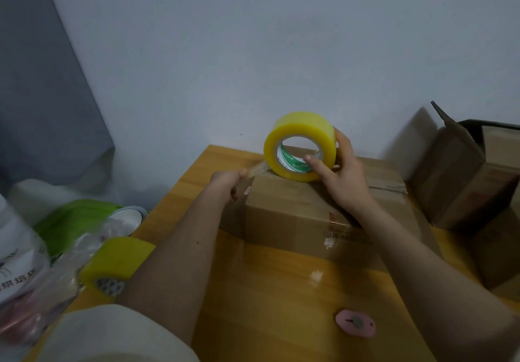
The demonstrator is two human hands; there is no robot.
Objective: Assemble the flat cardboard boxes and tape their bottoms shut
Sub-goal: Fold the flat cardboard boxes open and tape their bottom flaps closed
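A closed brown cardboard box (298, 206) lies on the wooden table (267, 291), its taped seam facing up. My right hand (342, 176) grips a yellow tape roll (299, 139) standing on edge on the box's far left corner, thumb through the core. My left hand (229, 183) pinches the clear tape end (257, 168) pulled off the roll, just past the box's left edge.
An assembled open box (461, 176) stands at the right against the wall. A second yellow tape roll (115, 263) sits at the table's left edge beside plastic bags and a green item (73, 221). A small pink cutter (356, 325) lies near the front.
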